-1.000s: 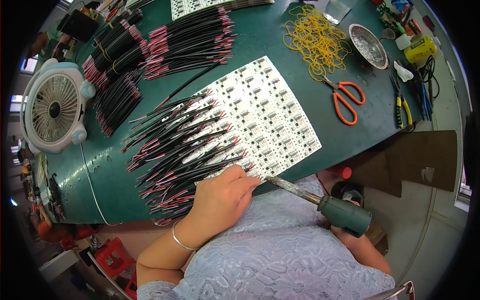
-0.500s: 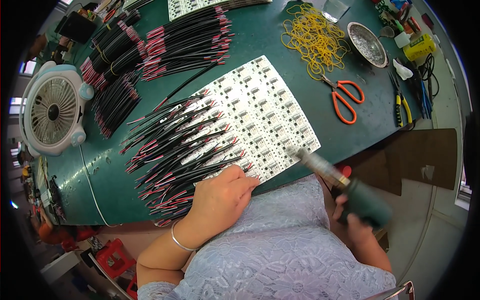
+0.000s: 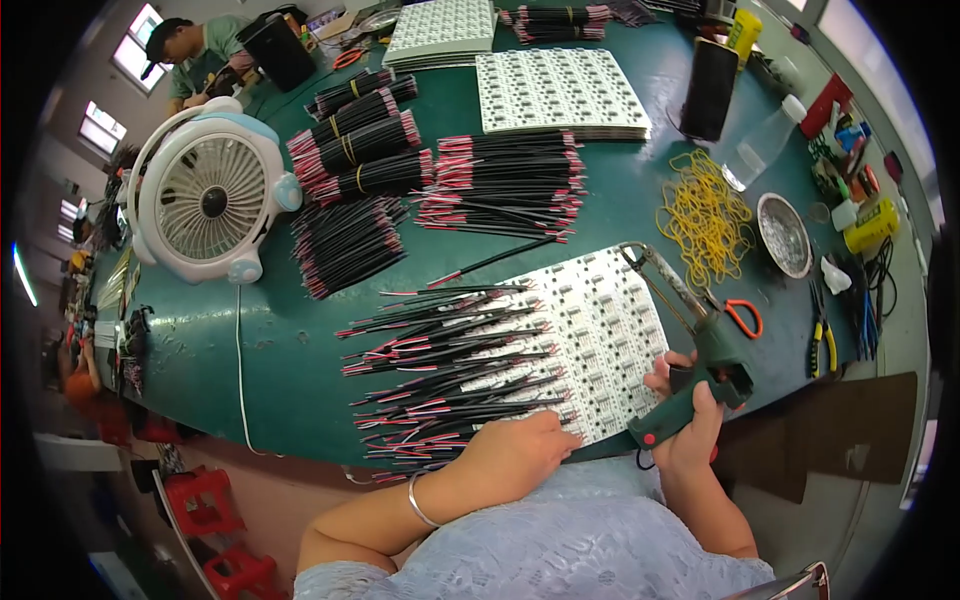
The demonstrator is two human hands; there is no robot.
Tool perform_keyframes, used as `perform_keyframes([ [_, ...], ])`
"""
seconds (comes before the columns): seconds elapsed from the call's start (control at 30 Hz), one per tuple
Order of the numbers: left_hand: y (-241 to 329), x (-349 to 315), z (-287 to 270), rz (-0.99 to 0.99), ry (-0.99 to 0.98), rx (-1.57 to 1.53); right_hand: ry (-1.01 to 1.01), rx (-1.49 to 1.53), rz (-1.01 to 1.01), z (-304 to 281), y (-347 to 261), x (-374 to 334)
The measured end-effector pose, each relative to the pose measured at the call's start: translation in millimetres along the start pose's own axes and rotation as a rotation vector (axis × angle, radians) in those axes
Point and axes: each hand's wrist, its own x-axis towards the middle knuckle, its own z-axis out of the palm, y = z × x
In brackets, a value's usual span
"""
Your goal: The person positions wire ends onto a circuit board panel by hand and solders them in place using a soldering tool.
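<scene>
A white circuit board sheet lies at the table's near edge. Rows of black cables with stripped red and white ends cover its left part and stick out past it. My left hand rests on the board's lower edge, thumb and fingers pinched at the end of a cable; the fingers partly hide it. In my right hand is a green soldering gun, gripped by its handle. Its metal tip and feed tube point up and away, over the board's right side, apart from the wire ends.
Behind lie cable bundles, stacked boards, and a white fan at left. At right are yellow rubber bands, a metal dish, a bottle, a phone, orange-handled scissors and pliers. Another person sits far left.
My right hand has brought the soldering gun up and turned it from beside the table to the board's right side. My left hand stays at the board's lower edge. The view has shifted.
</scene>
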Motion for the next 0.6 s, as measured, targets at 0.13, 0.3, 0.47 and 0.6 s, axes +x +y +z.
perform_keyframes([
  [0.13,-16,-20,-53,-0.023,-0.136,-0.054,0.026,-0.038,0.035,2,-4,4],
  [0.3,-36,-20,-166,-0.153,0.278,0.260,0.147,0.075,0.134,-11,-16,11],
  [0.47,-57,93,-135,0.153,0.452,0.234,0.143,0.117,0.046,-2,-14,36],
  [0.6,-100,138,-97,0.231,0.321,0.486,0.097,0.133,0.076,-12,-4,35],
])
